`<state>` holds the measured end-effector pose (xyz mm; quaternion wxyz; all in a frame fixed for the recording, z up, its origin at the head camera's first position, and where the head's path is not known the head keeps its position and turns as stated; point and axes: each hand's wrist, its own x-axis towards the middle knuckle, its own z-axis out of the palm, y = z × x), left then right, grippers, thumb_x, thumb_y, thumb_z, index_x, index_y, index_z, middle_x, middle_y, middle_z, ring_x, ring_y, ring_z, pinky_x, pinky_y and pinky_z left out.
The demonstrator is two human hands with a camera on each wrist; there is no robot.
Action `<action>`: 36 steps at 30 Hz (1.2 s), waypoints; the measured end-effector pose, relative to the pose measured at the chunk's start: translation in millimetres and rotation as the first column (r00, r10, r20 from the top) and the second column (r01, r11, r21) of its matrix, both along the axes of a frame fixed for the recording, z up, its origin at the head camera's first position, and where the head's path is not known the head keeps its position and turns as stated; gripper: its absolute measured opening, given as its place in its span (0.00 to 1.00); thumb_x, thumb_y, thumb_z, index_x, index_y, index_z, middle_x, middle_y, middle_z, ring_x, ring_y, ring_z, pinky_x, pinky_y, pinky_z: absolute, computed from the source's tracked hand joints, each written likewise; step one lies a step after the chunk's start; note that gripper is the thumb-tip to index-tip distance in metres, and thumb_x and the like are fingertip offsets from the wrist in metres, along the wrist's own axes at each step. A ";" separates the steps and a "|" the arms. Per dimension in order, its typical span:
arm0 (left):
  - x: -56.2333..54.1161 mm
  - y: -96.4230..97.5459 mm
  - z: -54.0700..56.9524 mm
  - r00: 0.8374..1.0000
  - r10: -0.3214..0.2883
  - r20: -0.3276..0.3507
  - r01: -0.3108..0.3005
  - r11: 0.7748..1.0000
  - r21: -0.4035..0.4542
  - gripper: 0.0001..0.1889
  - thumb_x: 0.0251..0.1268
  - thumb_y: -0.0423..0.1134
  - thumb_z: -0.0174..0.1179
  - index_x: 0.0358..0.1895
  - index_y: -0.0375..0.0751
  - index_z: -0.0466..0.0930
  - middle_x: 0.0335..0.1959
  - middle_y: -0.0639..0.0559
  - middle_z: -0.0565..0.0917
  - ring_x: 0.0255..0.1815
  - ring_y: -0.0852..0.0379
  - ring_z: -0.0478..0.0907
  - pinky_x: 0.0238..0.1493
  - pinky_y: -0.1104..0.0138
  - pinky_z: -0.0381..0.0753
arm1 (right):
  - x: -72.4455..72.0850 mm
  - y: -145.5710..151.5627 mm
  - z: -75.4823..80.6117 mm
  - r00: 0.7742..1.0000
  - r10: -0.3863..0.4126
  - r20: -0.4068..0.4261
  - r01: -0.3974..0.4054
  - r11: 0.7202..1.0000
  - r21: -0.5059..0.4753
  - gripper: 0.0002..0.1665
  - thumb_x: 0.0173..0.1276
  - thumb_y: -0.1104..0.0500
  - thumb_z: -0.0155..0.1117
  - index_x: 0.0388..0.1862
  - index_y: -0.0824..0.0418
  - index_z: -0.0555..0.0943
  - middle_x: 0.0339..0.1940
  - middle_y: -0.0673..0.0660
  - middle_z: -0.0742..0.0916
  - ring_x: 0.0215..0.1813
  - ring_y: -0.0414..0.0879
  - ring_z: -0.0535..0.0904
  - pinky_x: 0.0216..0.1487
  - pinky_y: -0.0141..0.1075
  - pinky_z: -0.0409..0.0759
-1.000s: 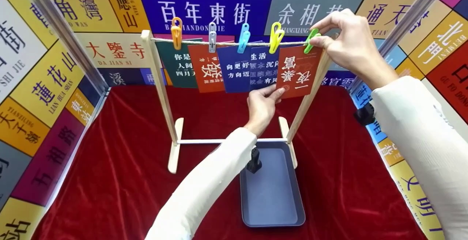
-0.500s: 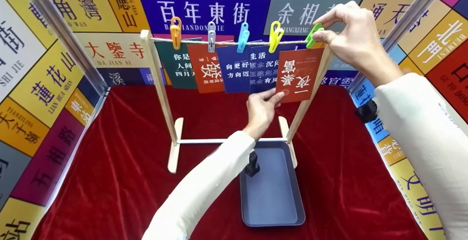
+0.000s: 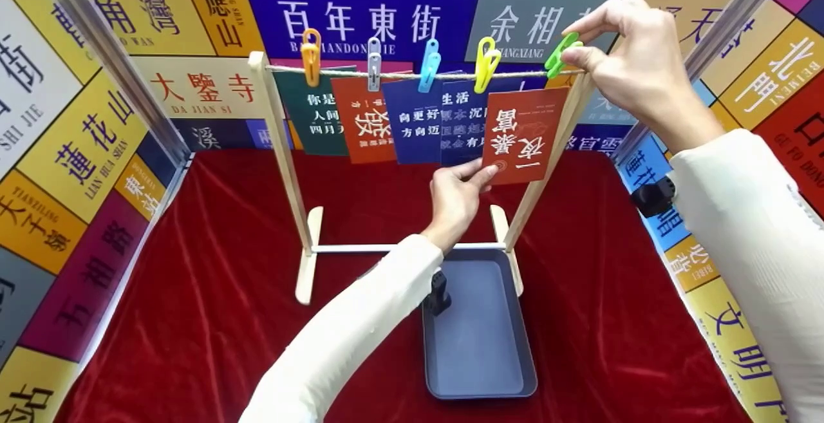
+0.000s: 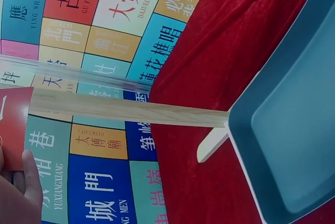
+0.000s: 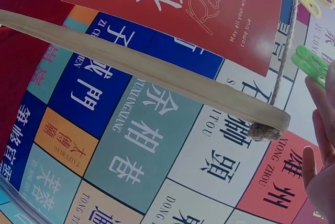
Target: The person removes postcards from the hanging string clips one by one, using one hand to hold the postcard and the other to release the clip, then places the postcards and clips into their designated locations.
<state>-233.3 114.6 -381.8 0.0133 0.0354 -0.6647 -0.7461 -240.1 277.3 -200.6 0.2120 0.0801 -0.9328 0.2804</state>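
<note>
My left hand (image 3: 454,201) pinches the lower left corner of a red card (image 3: 524,133) with white writing. The card's top edge hangs just below the rope (image 3: 347,74), apart from it in the right wrist view. Up at the rope's right end, my right hand (image 3: 647,65) pinches a green clothespin (image 3: 562,56) between thumb and fingers. That clothespin (image 5: 310,62) is off the card and beside the rope in the right wrist view. In the left wrist view only part of the left hand (image 4: 23,195) and a strip of the card (image 4: 14,130) show.
Orange (image 3: 311,56), grey (image 3: 374,65), light blue (image 3: 429,65) and yellow clothespins (image 3: 487,65) sit along the rope. Green, red and blue cards hang there. The wooden rack (image 3: 281,146) stands on red cloth (image 3: 212,268), with a grey tray (image 3: 476,346) in front.
The green clothespin has come off the red card and moved up and right with my right hand. The red card has dropped slightly away from the rope in my left hand.
</note>
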 end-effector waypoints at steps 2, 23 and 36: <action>0.9 -1.9 0.3 1.000 -0.001 -0.006 0.001 1.000 -0.001 0.14 0.59 0.33 0.70 0.48 0.34 0.88 0.44 0.41 0.90 0.30 0.54 0.89 0.33 0.72 0.89 | 0.5 -0.6 0.7 1.000 0.006 -0.010 -0.006 1.000 -0.008 0.17 0.69 0.53 0.68 0.54 0.59 0.85 0.39 0.31 0.73 0.51 0.26 0.63 0.63 0.33 0.63; 13.3 -17.0 -0.6 0.998 -0.058 -0.025 0.058 0.998 -0.003 0.14 0.60 0.33 0.70 0.49 0.35 0.88 0.45 0.41 0.90 0.35 0.53 0.90 0.38 0.72 0.89 | 12.1 -2.4 -11.6 0.992 0.087 -0.096 -0.106 0.971 -0.215 0.16 0.67 0.62 0.69 0.53 0.55 0.83 0.43 0.39 0.84 0.44 0.35 0.77 0.45 0.24 0.75; 18.3 -28.0 0.2 0.998 -0.054 -0.027 0.054 0.998 0.012 0.15 0.60 0.32 0.69 0.51 0.33 0.86 0.45 0.39 0.89 0.36 0.49 0.90 0.39 0.71 0.90 | 13.9 -4.6 -25.5 0.952 0.182 -0.245 -0.280 0.841 -0.463 0.21 0.65 0.70 0.67 0.58 0.63 0.81 0.40 0.47 0.87 0.41 0.38 0.84 0.48 0.25 0.84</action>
